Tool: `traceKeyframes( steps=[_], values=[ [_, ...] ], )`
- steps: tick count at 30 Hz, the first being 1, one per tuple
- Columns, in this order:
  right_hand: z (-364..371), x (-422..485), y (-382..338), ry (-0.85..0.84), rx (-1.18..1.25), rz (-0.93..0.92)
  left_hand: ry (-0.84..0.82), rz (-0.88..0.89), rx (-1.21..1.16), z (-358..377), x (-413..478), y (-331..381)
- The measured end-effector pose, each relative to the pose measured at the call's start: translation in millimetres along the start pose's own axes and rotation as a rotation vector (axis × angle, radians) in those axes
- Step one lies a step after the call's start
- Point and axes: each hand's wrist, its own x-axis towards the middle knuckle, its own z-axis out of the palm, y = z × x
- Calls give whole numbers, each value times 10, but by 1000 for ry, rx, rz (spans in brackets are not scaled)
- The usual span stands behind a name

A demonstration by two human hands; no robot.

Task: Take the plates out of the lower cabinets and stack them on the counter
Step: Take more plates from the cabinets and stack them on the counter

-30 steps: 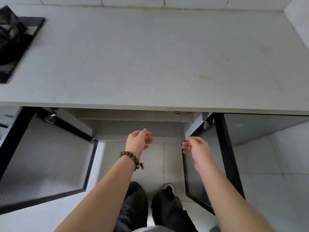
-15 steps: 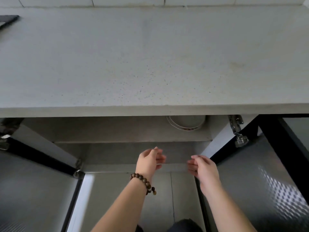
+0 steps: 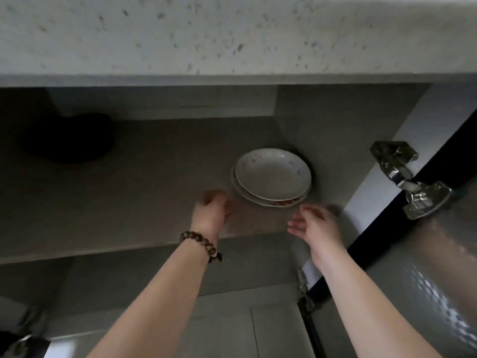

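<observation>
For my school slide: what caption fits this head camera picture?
Left hand and right hand reach for stacked white round ceramic plates on a grey cabinet shelf.

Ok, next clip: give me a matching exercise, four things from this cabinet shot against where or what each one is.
Things:
1. plates
2. bracelet
3. hinge
4. counter

Descriptions:
A. shiny metal, by the open door on the right
B. stacked on the shelf
C. brown beads
D. speckled, above the cabinet opening

Pairs: 1-B, 2-C, 3-A, 4-D
</observation>
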Motion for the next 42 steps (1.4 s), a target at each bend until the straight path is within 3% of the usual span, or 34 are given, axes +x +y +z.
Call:
traceKeyframes(
  steps=[4, 13, 18, 25, 38, 42],
  values=[
    [77, 318, -119, 98, -179, -139, -30, 132, 157, 178, 283, 66],
    [279, 715, -339, 51, -246, 11, 44, 225, 399, 454, 721, 86],
    [306, 820, -336, 69, -356, -12, 4, 277, 600, 486, 784, 45],
    [297, 835, -303, 148, -432, -30, 17, 283, 574, 426, 704, 38],
    [500, 351, -271, -73, -399, -57, 40, 318, 462, -339, 325, 159],
    [445, -71, -319, -140, -488, -54, 85, 241, 403, -571, -124, 258]
  ],
)
